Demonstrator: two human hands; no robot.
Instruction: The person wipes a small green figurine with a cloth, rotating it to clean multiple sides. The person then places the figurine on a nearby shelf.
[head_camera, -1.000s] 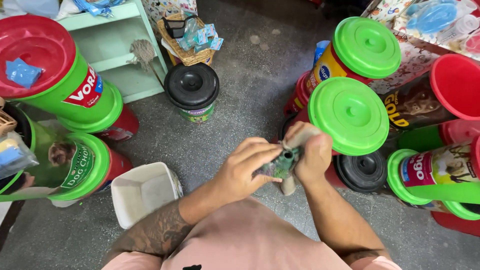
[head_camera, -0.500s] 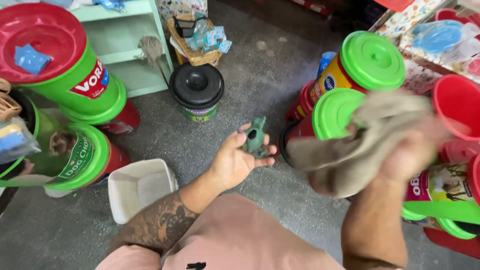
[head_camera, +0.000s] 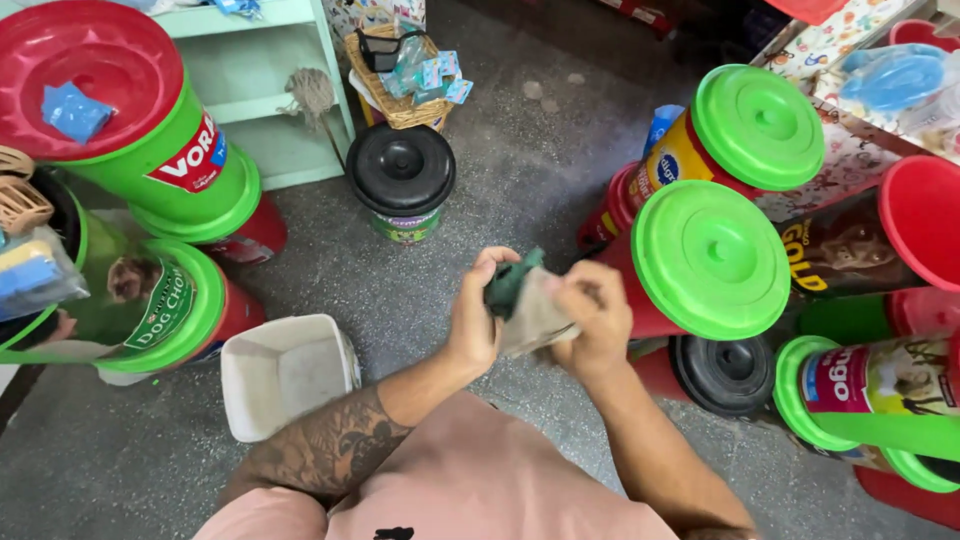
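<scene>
The left hand (head_camera: 473, 322) grips a small dark green figure (head_camera: 508, 282) at chest height above the floor (head_camera: 520, 180). The right hand (head_camera: 596, 320) clasps a beige cloth (head_camera: 535, 315), pressing it against the figure, just beside a green-lidded bin (head_camera: 710, 258).

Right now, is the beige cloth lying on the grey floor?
No, the beige cloth is pressed by the right hand against the small green figure.

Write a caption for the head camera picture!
Left hand holds a green figurine while right hand presses a cloth on it, among green-lidded tubs.
</scene>
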